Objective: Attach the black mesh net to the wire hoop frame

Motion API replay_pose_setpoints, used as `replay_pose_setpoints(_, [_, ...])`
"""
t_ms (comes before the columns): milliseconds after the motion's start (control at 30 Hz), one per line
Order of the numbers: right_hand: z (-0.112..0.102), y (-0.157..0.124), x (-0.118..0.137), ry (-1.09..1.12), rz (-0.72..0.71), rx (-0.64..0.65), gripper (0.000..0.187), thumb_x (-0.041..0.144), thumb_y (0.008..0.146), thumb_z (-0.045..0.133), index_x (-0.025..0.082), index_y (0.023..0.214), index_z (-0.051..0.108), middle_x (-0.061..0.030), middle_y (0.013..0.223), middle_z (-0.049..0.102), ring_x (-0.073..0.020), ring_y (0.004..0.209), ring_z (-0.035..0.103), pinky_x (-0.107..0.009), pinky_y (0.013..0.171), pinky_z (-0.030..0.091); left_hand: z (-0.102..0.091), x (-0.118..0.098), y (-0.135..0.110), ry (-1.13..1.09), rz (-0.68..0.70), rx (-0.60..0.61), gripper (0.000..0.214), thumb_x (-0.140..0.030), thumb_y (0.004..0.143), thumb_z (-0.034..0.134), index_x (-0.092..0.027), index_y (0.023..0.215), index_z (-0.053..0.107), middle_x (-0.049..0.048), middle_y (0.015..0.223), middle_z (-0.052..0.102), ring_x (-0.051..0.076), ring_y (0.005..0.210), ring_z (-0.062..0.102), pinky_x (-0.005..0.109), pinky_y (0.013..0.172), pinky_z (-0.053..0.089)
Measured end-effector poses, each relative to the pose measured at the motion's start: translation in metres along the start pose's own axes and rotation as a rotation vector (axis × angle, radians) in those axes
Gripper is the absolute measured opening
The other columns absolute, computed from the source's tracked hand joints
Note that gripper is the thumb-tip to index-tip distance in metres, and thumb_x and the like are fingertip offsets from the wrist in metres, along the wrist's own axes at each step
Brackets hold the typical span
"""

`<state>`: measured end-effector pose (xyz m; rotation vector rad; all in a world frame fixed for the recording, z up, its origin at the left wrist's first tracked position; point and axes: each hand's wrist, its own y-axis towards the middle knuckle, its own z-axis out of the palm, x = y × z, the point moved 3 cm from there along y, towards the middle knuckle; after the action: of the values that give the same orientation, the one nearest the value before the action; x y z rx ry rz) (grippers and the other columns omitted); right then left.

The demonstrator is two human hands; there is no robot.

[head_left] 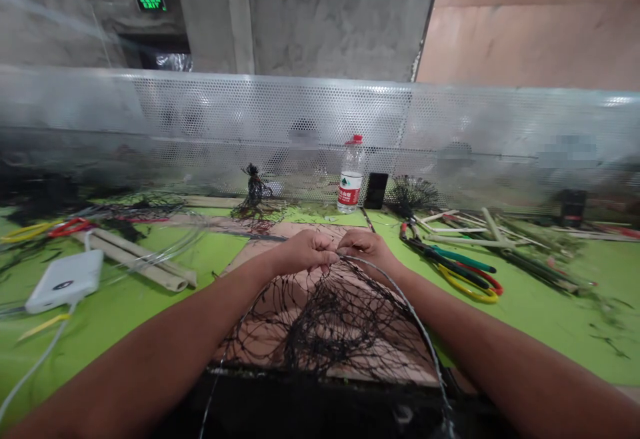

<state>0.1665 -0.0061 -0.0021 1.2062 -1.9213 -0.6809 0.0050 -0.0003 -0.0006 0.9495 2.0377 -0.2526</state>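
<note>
Green surface [575,322] carries black netting [325,322] sagging nearward from the left grip [303,253] and right grip [365,247], both pinched on it, the right beside the wire hoop [419,319].

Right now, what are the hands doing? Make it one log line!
left hand: pinching black netting | right hand: pinching wire hoop | nearby: pliers

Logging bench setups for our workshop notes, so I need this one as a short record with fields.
Left hand: left hand, pinching black netting
Right hand: right hand, pinching the netting beside a curved wire hoop
Work surface: tan cardboard sheet on a green bench top
Tools: pliers with coloured handles, right of the hands
Other items: plastic water bottle, white power bank, perforated metal screen
</note>
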Motion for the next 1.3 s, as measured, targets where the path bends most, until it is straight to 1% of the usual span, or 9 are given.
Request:
replay_pose_setpoints(133, [-0.001,-0.004,-0.002,0.111,0.176,0.014,0.017,0.029,0.078,0.061,0.015,0.085,0.066,-0.0059,0.078,0.064,-0.0123,0.068,0.057,-0.025,0.063,0.046,-0.003,0.001,0.001,-0.015,0.014,0.002,0.032,-0.043,0.075,0.055,-0.012,0.067,0.057,-0.0008,0.056,0.056,0.006,0.046,0.044,0.017,0.044,0.032])
replay_pose_setpoints(233, [-0.002,-0.006,0.001,0.3,0.296,0.062,0.031,0.031,0.074,0.065,0.016,0.101,0.064,-0.0071,0.092,0.065,-0.0124,0.074,0.059,-0.024,0.064,0.048,-0.007,0.002,0.001,-0.024,0.011,0.017,0.036,-0.047,0.076,0.054,-0.012,0.068,0.058,-0.0006,0.056,0.055,0.006,0.046,0.042,0.018,0.045,0.032])
replay_pose_setpoints(433, [-0.01,-0.005,0.008,0.487,0.387,0.168,0.025,0.031,0.074,0.065,0.016,0.093,0.068,-0.0056,0.084,0.067,-0.0129,0.074,0.061,-0.027,0.07,0.049,-0.009,0.003,0.001,0.032,0.057,0.035,0.033,-0.043,0.075,0.057,-0.01,0.07,0.062,-0.0002,0.054,0.055,0.007,0.05,0.045,0.018,0.048,0.031])
replay_pose_setpoints(733, [-0.014,0.003,0.012,0.182,0.178,0.137,0.017,0.028,0.078,0.061,0.017,0.083,0.071,-0.0042,0.068,0.066,-0.0116,0.063,0.058,-0.024,0.059,0.046,-0.001,0.0,0.001,0.151,0.047,0.085,0.029,-0.039,0.077,0.053,-0.011,0.071,0.06,-0.0014,0.054,0.053,0.008,0.052,0.046,0.019,0.05,0.031])
replay_pose_setpoints(867, [-0.009,0.003,0.013,0.119,0.017,0.129,0.014,0.028,0.079,0.06,0.02,0.081,0.072,-0.0037,0.071,0.068,-0.0113,0.064,0.059,-0.024,0.062,0.048,0.006,-0.003,0.002,0.231,0.044,0.117,0.027,-0.035,0.075,0.052,-0.012,0.062,0.056,-0.0023,0.053,0.05,0.008,0.051,0.044,0.019,0.049,0.029])
replay_pose_setpoints(967, [-0.002,0.002,0.012,0.104,-0.017,0.143,0.013,0.027,0.079,0.06,0.022,0.08,0.072,-0.0039,0.072,0.069,-0.0119,0.068,0.06,-0.025,0.066,0.049,0.01,-0.002,0.003,0.288,0.032,0.132,0.025,-0.032,0.074,0.052,-0.013,0.058,0.053,-0.0028,0.051,0.049,0.008,0.05,0.044,0.019,0.049,0.029])
replay_pose_setpoints(1033, [0.002,0.002,0.009,0.118,0.064,0.131,0.012,0.026,0.078,0.06,0.021,0.081,0.071,-0.004,0.075,0.069,-0.0126,0.071,0.061,-0.026,0.069,0.049,0.011,0.001,0.004,0.269,-0.012,0.127,0.024,-0.031,0.073,0.052,-0.013,0.058,0.052,-0.0025,0.051,0.049,0.008,0.049,0.045,0.019,0.049,0.03])
replay_pose_setpoints(1167, [0.004,-0.001,-0.001,0.259,0.34,0.074,0.015,0.027,0.075,0.063,0.02,0.087,0.069,-0.0036,0.084,0.069,-0.0131,0.076,0.063,-0.026,0.071,0.05,0.007,0.005,0.005,0.116,-0.063,0.083,0.026,-0.036,0.074,0.052,-0.013,0.063,0.054,-0.0019,0.052,0.051,0.008,0.048,0.045,0.019,0.047,0.032])
replay_pose_setpoints(1300, [0.0,-0.002,-0.005,0.285,0.431,0.064,0.017,0.03,0.072,0.064,0.018,0.083,0.07,-0.0038,0.081,0.069,-0.0132,0.074,0.062,-0.027,0.07,0.049,0.002,0.007,0.005,0.043,-0.055,0.026,0.034,-0.044,0.073,0.054,-0.012,0.063,0.055,-0.0012,0.052,0.052,0.008,0.047,0.044,0.019,0.045,0.031])
